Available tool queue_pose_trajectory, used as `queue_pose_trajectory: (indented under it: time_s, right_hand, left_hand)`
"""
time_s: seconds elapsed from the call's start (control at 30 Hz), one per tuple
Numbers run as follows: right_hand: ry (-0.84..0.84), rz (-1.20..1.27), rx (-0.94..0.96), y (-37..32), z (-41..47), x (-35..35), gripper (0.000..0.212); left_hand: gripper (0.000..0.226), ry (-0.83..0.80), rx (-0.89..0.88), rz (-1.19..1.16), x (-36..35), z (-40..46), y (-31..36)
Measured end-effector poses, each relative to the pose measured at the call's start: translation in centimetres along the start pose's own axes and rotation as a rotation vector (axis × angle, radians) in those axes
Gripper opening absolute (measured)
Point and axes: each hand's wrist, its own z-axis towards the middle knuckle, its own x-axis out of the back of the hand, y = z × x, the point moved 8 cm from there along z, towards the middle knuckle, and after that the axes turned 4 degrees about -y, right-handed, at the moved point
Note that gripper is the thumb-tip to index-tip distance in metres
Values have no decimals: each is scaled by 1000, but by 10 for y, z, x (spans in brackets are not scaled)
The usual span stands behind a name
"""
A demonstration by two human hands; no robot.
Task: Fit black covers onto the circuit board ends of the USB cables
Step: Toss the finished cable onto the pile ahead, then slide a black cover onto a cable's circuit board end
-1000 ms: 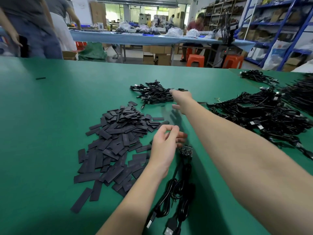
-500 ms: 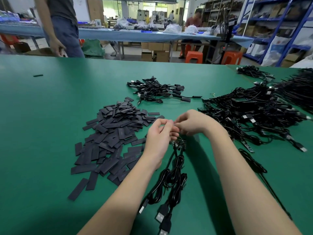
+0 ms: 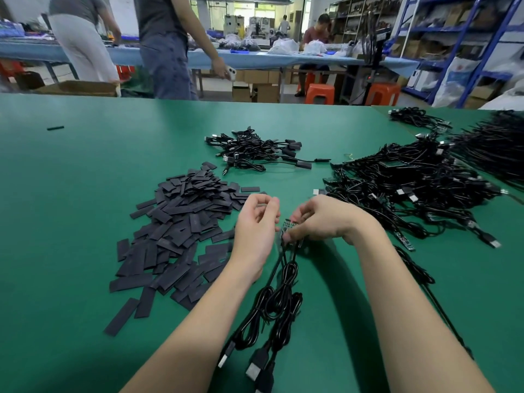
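a green table (image 3: 71,222) fills a warehouse room with blue shelving (image 3: 465,38) far right; no writing is legible. right hand (image 3: 326,219) pinches a circuit board (image 3: 289,224); left hand (image 3: 255,228) fingers curled, seemingly empty.

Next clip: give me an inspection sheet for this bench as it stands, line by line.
Surface: green table.
Job's things: heap of black covers at the left; circuit boards between the hands.
Clutter: small dark stick far left.
Grip: right hand pinches the circuit boards; left hand curled beside them, nothing seen in it.
Cables: held bundle trails toward the camera; small pile beyond; big tangle at the right.
Surroundings: people standing, blue table, orange stools, shelving.
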Motion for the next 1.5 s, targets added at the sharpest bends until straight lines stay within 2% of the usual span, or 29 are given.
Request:
queue_pose_trajectory:
  time_s: [0.13, 0.23, 0.33, 0.47, 0.67, 0.9, 1.23, 1.4, 1.5]
  right_hand:
    - [9, 691, 152, 2, -2, 6, 23]
    - [5, 922, 219, 0, -1, 7, 22]
    - [21, 917, 176, 2, 1, 0, 22]
    - [-24, 1004, 163, 1, 6, -11, 40]
    - [-52, 1090, 192, -1, 10, -15, 28]
    - [-110, 1186, 212, -2, 7, -21, 2]
    - [-112, 1244, 194, -5, 7, -24, 2]
    - [-120, 1259, 208, -7, 5, -26, 1]
    - [-136, 1295, 212, -8, 4, -27, 2]
  left_hand:
    - [8, -58, -12, 61, -5, 0, 1]
    - [18, -110, -32, 70, -8, -1, 3]
    - [23, -82, -38, 38, -3, 0, 3]
    - [25, -64, -8, -26, -2, 3, -1]
    - [15, -72, 55, -129, -2, 4, -6]
    - [14, -166, 94, -247, -6, 2, -6]
    - [15, -248, 182, -419, -9, 2, -7]
    - [24, -280, 192, -443, -9, 2, -8]
    - [20, -314, 210, -475, -12, 1, -7]
